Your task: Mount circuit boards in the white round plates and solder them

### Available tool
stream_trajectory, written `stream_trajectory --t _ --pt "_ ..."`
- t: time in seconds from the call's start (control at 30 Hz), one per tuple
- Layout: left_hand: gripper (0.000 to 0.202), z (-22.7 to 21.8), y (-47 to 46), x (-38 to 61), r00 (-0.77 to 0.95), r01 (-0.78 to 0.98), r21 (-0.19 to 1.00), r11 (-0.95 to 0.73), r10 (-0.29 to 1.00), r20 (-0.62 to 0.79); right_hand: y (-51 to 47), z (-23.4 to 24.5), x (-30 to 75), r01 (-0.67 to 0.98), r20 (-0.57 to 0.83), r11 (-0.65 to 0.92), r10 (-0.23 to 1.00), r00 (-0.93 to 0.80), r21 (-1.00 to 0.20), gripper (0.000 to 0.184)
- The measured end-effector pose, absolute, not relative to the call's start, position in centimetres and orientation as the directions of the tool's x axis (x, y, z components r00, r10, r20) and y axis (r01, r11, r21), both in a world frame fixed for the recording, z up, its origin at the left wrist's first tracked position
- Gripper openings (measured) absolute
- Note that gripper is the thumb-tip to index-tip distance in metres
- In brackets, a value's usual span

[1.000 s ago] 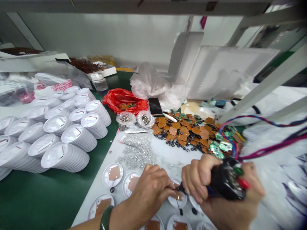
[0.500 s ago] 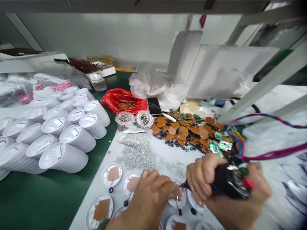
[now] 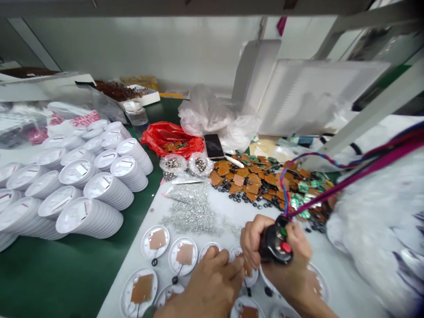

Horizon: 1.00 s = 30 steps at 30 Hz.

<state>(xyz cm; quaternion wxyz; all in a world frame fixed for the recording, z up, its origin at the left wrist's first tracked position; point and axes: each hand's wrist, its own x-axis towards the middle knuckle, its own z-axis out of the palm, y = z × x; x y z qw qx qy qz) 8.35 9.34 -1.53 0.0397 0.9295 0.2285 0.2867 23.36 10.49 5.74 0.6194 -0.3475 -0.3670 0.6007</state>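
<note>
My right hand (image 3: 265, 251) is wrapped round a black electric screwdriver (image 3: 275, 240) with a green and a red button, held nearly upright, tip down on a small white round disc (image 3: 247, 269) that carries a brown square board. Coloured wires (image 3: 347, 163) run from the tool up to the right. My left hand (image 3: 212, 282) rests beside that disc, fingers curled and pinched at its edge. Several more white discs with brown boards (image 3: 184, 255) lie around the hands on the white sheet (image 3: 218, 207).
Stacks of white round covers (image 3: 99, 185) fill the green mat at left. A pile of silver screws (image 3: 192, 207), brown boards and black rings (image 3: 255, 183), green boards (image 3: 304, 194), a phone (image 3: 213, 145), a red bag (image 3: 170, 139) and clear bags lie behind.
The right hand has tipped the screwdriver from lying sideways to nearly upright over the disc and moved left. The left hand has slid down and toward me.
</note>
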Motion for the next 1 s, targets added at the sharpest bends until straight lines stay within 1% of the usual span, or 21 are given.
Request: stream_trajectory --t 0.13,0.23,0.37,0.4,0.47,0.57,0.63,0.73,0.77,0.8,0.83,0.9,0.93,1.0 --pt "0.018 -1.8 9.4 8.4 0.763 0.413 0.173 -0.894 0.444 0.470 10.0 5.5 23.4 -0.461 0.028 0.020 1.000 -0.009 -0.887 0.062" --pt "0.018 -1.7 9.5 8.3 0.755 0.407 0.166 -0.898 0.433 0.493 9.9 6.6 23.4 -0.489 0.064 0.047 0.998 -0.018 -0.871 0.061" --pt "0.015 -1.8 9.4 8.2 0.761 0.411 0.128 -0.903 0.417 0.497 11.1 8.0 23.0 -0.522 0.178 0.216 0.976 0.122 -0.825 0.063" --pt "0.015 -1.9 9.4 8.2 0.770 0.410 0.119 -0.904 0.413 0.487 11.6 7.9 22.7 -0.519 0.187 0.244 0.969 0.160 -0.819 0.063" --pt "0.017 -2.1 9.4 8.3 0.778 0.399 0.132 -0.907 0.411 0.475 12.7 7.2 22.1 -0.512 0.171 0.247 0.966 0.192 -0.822 0.062" --pt "0.015 -1.8 9.7 7.8 0.774 0.371 0.222 -0.902 0.432 0.463 13.6 5.9 21.5 -0.501 0.141 0.224 0.970 0.197 -0.836 0.060" --pt "0.012 -1.1 10.1 7.2 0.758 0.362 0.324 -0.874 0.478 0.443 13.6 5.7 21.6 -0.499 0.141 0.219 0.972 0.190 -0.839 0.060" --pt "0.018 0.4 11.2 5.8 0.669 0.423 0.524 -0.739 0.645 0.369 13.0 7.0 21.9 -0.501 0.164 0.224 0.973 0.163 -0.836 0.062" --pt "0.016 0.9 11.6 5.5 0.633 0.459 0.577 -0.675 0.704 0.322 12.7 7.7 22.0 -0.504 0.170 0.225 0.974 0.152 -0.834 0.063" --pt "0.009 1.3 12.0 5.3 0.602 0.482 0.613 -0.626 0.745 0.287 12.5 8.2 22.0 -0.508 0.171 0.222 0.974 0.145 -0.833 0.063" --pt "0.001 1.6 12.5 5.2 0.583 0.502 0.635 -0.588 0.772 0.254 12.3 8.7 22.0 -0.513 0.168 0.218 0.976 0.142 -0.830 0.064" --pt "0.020 1.8 13.2 5.4 0.580 0.524 0.650 -0.551 0.789 0.201 12.0 9.3 21.8 -0.526 0.156 0.208 0.978 0.142 -0.825 0.064" --pt "0.023 1.8 13.5 5.6 0.590 0.523 0.656 -0.544 0.787 0.182 11.9 9.4 21.7 -0.532 0.150 0.204 0.978 0.143 -0.822 0.064" --pt "0.016 1.5 13.9 6.1 0.614 0.510 0.672 -0.538 0.774 0.154 11.8 9.3 21.6 -0.545 0.140 0.196 0.980 0.143 -0.816 0.064"
